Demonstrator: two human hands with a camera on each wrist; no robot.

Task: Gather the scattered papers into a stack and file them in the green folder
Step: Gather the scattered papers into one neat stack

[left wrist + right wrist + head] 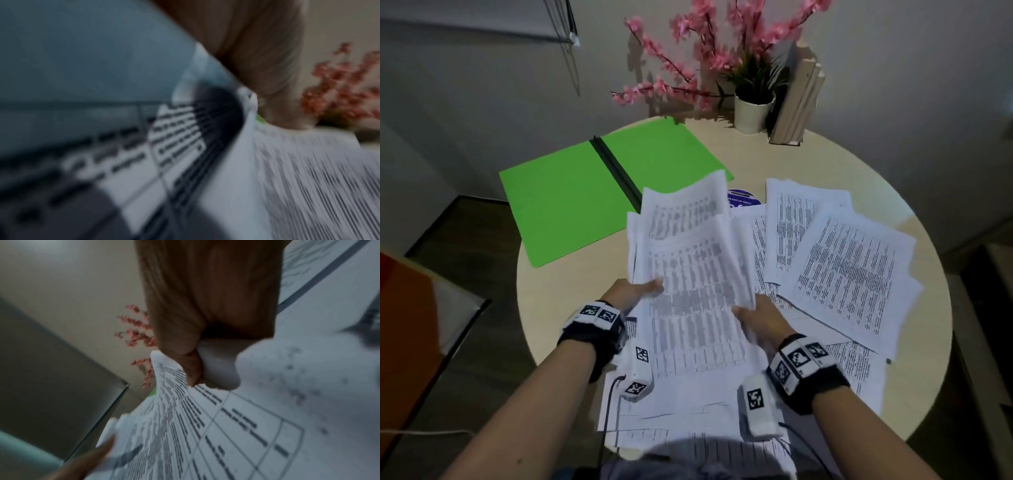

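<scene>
A bundle of printed sheets (688, 246) is lifted above the round table (914, 404), blurred and fanned. My left hand (643, 287) grips its left edge and my right hand (753, 315) grips its right edge. In the right wrist view my right thumb (191, 366) pinches down on the bundle of sheets (205, 426). The left wrist view is smeared; paper (287, 178) fills it. More loose sheets (849, 270) lie spread on the right and under my wrists. The green folder (592, 202) lies open and flat at the back left.
A white pot with pink blossom branches (751, 109) and upright books (799, 99) stand at the table's far edge. A blue round sticker (743, 198) peeks out between folder and papers. An orange and white chair (421, 308) stands left of the table.
</scene>
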